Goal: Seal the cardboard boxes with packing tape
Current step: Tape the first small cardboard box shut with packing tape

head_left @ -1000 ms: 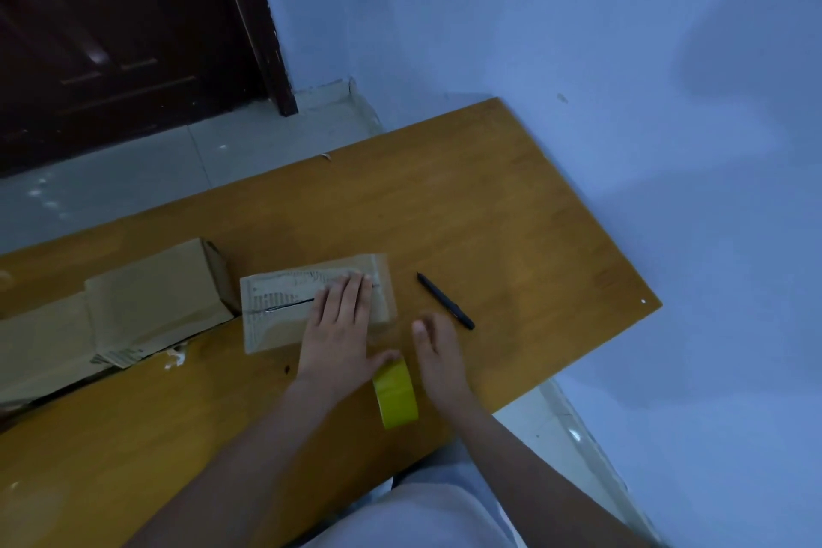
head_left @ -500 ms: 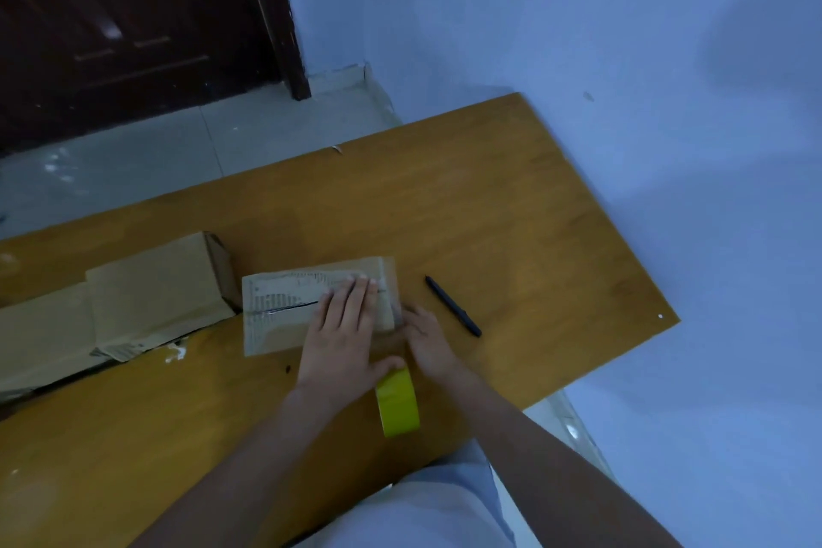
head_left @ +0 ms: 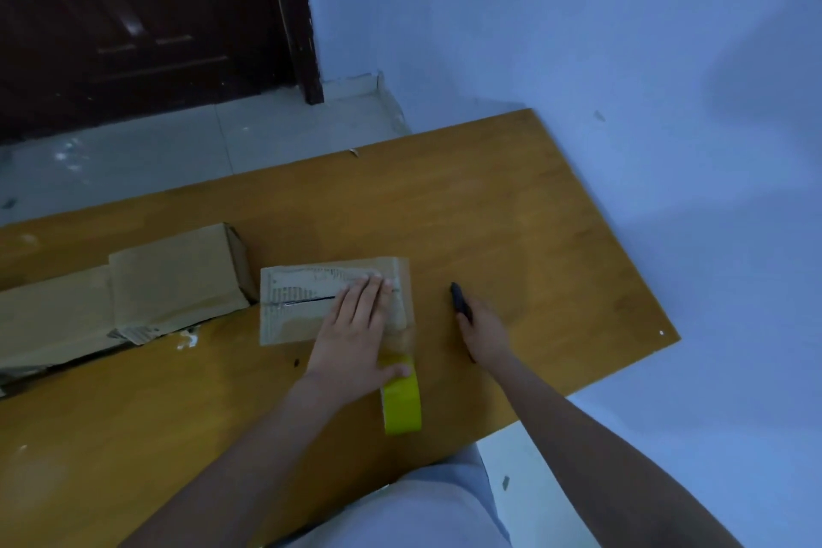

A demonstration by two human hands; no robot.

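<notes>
while the small cardboard box (head_left: 331,303) lies flat near the middle of the wooden table (head_left: 511,214), its printed top split by a dark seam, the left hand (head_left: 356,336) lies palm down on the box's right half, fingers straight and together pointing away from the person, thumb stretched back to touch the top of the yellow tape roll (head_left: 401,400). this grip is flat and spread, pressing rather than clasping. a clear strip of tape (head_left: 400,325) runs from the roll up onto the box's right end. the roll stands on edge just beside the box's near right corner. the right hand (head_left: 485,331) reaches out to the right of the box, well apart from it, its fingers curled over a black pen (head_left: 458,300) lying on the table; only the pen's far tip and a bit of its near end show, so how firmly the grip closes on it cannot be told. counted: two hands, one roll, one pen, and three boxes, the other two (head_left: 178,280) (head_left: 49,320) lying side by side to the left. a dark door (head_left: 147,22) and pale wall (head_left: 578,36) stand beyond.
</notes>
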